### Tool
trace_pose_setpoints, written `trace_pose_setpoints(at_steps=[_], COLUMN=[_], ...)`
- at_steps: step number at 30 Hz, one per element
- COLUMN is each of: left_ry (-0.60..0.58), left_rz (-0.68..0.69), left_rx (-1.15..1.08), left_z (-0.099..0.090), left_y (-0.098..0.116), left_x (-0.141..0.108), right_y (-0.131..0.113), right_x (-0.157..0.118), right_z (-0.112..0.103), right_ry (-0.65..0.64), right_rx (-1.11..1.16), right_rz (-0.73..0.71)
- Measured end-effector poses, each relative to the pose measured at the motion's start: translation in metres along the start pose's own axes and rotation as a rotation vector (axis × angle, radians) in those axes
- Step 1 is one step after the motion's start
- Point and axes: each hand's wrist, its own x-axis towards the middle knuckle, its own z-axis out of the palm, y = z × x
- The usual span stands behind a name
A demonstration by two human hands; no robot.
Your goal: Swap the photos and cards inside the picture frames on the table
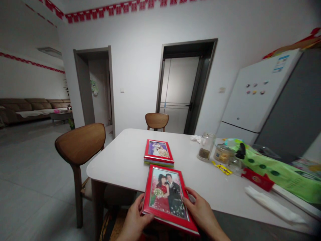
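Observation:
A red picture frame (167,217) with a photo of a couple is held between my two hands at the table's near edge, tilted towards me. My left hand (137,216) grips its lower left corner, thumb on the front. On the right side, my right hand (199,209) has its thumb on the border and fingers around the edge. The held frame looks thick; whether it is one piece or several stacked cannot be made out. Just beyond it, a second red picture frame (158,158) lies on a small stack with a green-edged piece beneath.
The white table (112,164) carries a glass jar (205,147), a food container (222,154), a yellow packet (224,169), a green bag (271,167) and a rolled white bag (273,204) on its right. Wooden chairs stand left (81,144) and at the far side (157,120).

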Motion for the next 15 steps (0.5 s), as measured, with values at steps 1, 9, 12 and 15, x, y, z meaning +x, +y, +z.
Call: trace_pose_setpoints(at_steps=[1, 9, 12, 15], left_ry=[-0.011, -0.213, -0.275, -0.272], left_rz=[0.007, 0.013, 0.021, 0.05], left_rx=[-0.004, 0.161, 0.316, 0.528], left_z=[-0.001, 0.038, 0.074, 0.105], left_y=[0.0, 0.0, -0.008, -0.013], left_x=[0.001, 0.002, 0.013, 0.034], right_y=[0.0, 0.023, 0.046, 0.069], right_x=[-0.001, -0.011, -0.004, 0.015], right_z=[0.001, -0.045, -0.088, -0.121], right_ry=[-0.006, -0.133, -0.063, 0.017], right_rx=[0.001, 0.264, 0.152, 0.044], right_rz=[-0.003, 0.195, 0.276, 0.281])
